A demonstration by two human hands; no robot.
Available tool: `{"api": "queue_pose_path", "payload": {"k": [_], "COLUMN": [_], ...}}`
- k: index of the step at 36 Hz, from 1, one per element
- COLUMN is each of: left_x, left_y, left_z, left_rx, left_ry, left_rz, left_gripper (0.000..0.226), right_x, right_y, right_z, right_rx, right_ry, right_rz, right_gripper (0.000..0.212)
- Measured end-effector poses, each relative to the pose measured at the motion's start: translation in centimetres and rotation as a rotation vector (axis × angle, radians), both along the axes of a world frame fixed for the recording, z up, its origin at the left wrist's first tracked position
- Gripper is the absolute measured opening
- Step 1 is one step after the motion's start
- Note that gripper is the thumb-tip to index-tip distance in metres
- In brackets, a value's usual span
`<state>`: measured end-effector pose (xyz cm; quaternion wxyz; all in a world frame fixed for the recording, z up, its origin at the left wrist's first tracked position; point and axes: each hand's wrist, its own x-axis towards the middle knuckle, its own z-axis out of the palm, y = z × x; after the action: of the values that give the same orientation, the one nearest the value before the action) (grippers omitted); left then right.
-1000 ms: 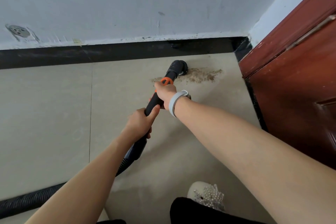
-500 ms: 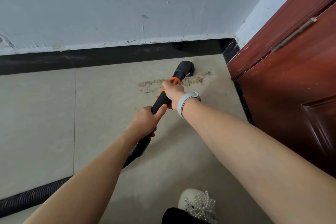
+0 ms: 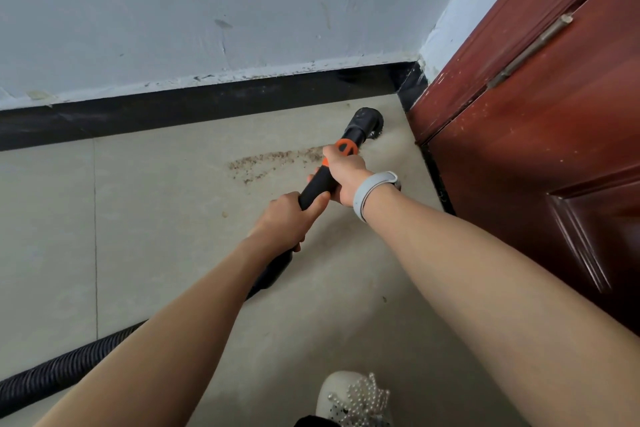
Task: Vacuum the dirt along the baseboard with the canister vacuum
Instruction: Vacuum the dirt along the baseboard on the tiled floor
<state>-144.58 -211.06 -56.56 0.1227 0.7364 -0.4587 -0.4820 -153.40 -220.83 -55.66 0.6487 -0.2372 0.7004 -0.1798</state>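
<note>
A black vacuum wand [image 3: 317, 187] with an orange collar [image 3: 346, 147] ends in a round black brush nozzle [image 3: 367, 121]. The nozzle sits on the beige floor in the corner, close to the black baseboard [image 3: 207, 107]. My right hand [image 3: 346, 177] grips the wand just below the orange collar. My left hand [image 3: 289, 220] grips the wand lower down. A streak of brown dirt [image 3: 270, 163] lies on the tile to the left of the nozzle. The ribbed black hose [image 3: 59, 374] trails off to the lower left. The canister is out of view.
A red-brown door [image 3: 536, 149] with a metal hinge [image 3: 530, 48] stands at the right, next to the corner. A white wall [image 3: 207, 10] rises above the baseboard. A white shoe with pearls [image 3: 353, 399] is at the bottom edge. Beige tile spreads to the left.
The nozzle has moved right along the baseboard into the corner by the door. The dirt near the corner is gone; a streak is left behind on the nozzle's left.
</note>
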Motion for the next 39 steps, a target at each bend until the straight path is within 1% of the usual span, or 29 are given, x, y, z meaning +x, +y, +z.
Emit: {"api": "queue_pose_path", "payload": {"k": [3, 5, 8, 11, 15, 17, 21, 24, 25, 28, 30, 34, 39], "left_x": [-0.5, -0.9, -1.5, -1.6, -1.1, -0.6, 0.3, 0.4, 0.3, 0.0, 0.0, 0.5, 2.1], "left_y": [-0.8, -1.5, -2.2, -2.0, -0.5, 0.4, 2.2, 3.2, 3.3, 3.7, 4.0, 4.8, 6.3], "left_z": [0.3, 0.6, 1.1, 1.5, 1.4, 1.2, 0.7, 0.5, 0.5, 0.6, 0.8, 1.0, 1.0], "left_rx": [-0.003, -0.006, -0.010, -0.033, -0.037, -0.033, 0.017, 0.025, 0.031, 0.092, 0.121, 0.132, 0.150], "left_ry": [-0.048, -0.099, -0.247, -0.378, -0.398, -0.379, -0.237, -0.146, -0.095, 0.167, 0.249, 0.193, 0.122], "left_rz": [-0.042, -0.091, -0.197, -0.307, -0.398, -0.431, -0.452, -0.478, -0.473, -0.390, -0.364, -0.368, -0.344], "left_gripper": [0.048, 0.048, 0.051, 0.051, 0.047, 0.046, 0.042, 0.037, 0.035, 0.030, 0.029, 0.028, 0.033], "right_x": [-0.9, -1.6, -2.6, -3.1, -3.2, -3.1, -3.0, -3.0, -3.1, -3.2, -3.2, -2.7, -0.9], "right_y": [-0.5, -0.8, -0.8, -0.1, 1.7, 2.8, 5.2, 6.3, 6.5, 6.8, 7.1, 7.9, 8.9], "right_z": [0.2, 0.4, 0.2, -0.3, -1.0, -1.4, -2.0, -1.9, -1.8, -1.3, -1.0, -0.7, -1.0], "right_rx": [0.005, 0.011, 0.023, 0.052, 0.094, 0.107, 0.112, 0.094, 0.087, 0.078, 0.089, 0.112, 0.136], "right_ry": [-0.041, -0.101, -0.209, -0.283, -0.335, -0.349, -0.377, -0.385, -0.388, -0.402, -0.421, -0.446, -0.446], "right_rz": [-0.032, -0.099, -0.230, -0.317, -0.375, -0.388, -0.379, -0.363, -0.360, -0.336, -0.310, -0.277, -0.244], "right_gripper": [0.021, 0.022, 0.018, 0.021, 0.031, 0.032, 0.031, 0.027, 0.025, 0.023, 0.021, 0.022, 0.022]}}
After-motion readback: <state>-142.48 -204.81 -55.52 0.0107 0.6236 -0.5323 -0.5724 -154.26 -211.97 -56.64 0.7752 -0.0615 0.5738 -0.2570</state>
